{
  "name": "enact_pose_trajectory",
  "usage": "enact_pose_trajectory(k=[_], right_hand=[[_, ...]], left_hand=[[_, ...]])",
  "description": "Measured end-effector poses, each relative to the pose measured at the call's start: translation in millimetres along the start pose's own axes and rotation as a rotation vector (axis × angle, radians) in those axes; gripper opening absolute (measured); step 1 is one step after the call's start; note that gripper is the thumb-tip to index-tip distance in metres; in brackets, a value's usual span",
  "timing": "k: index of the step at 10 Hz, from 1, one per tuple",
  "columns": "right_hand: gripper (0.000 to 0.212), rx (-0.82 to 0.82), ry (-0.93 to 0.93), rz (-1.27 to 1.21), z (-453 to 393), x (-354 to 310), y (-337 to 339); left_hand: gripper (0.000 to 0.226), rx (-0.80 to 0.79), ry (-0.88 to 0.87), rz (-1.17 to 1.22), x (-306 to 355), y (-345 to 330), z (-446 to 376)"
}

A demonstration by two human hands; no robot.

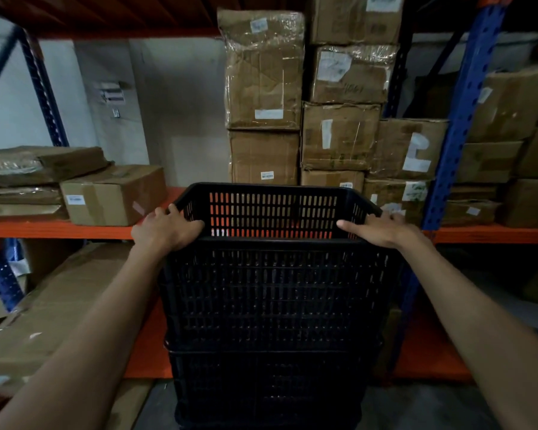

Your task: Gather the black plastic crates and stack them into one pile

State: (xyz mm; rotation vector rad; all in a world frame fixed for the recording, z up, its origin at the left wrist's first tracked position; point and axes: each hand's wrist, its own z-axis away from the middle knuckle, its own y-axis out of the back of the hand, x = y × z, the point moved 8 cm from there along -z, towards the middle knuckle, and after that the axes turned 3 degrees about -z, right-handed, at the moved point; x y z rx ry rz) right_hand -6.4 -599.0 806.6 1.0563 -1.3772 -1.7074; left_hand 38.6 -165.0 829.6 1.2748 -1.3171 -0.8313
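A pile of black slotted plastic crates [271, 305] stands in front of me, reaching from the floor to shelf height. The top crate [274, 212] sits nested in the one below, and its open rim faces up. My left hand [165, 229] grips the left end of its rim, thumb over the near edge. My right hand [378, 228] holds the right end of the rim the same way. The foot of the pile runs off the bottom of the view.
Behind the pile is an orange-and-blue warehouse rack [454, 150]. Tall stacks of taped cardboard boxes [339, 119] fill the shelf behind and to the right. A smaller box [112, 195] and flat cartons [28, 175] lie on the left shelf. A large carton [59, 305] leans low on the left.
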Motion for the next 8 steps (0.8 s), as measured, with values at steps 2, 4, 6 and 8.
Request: enact_pose_trajectory(k=[2, 4, 6, 8], right_hand=[[0.116, 0.000, -0.005, -0.071, -5, 2, -3], [0.090, 0.323, 0.027, -0.136, 12, 1, 15], [0.063, 0.780, 0.114, -0.252, 75, 1, 33], [0.038, 0.936, 0.348, -0.562, 163, -8, -34]], left_hand=[[0.093, 0.032, 0.016, -0.030, -1, 0, 1], [0.074, 0.139, -0.022, 0.061, 0, 16, 19], [0.058, 0.336, -0.127, 0.281, -1, 31, 48], [0.030, 0.584, -0.354, 0.572, -38, -1, 150]])
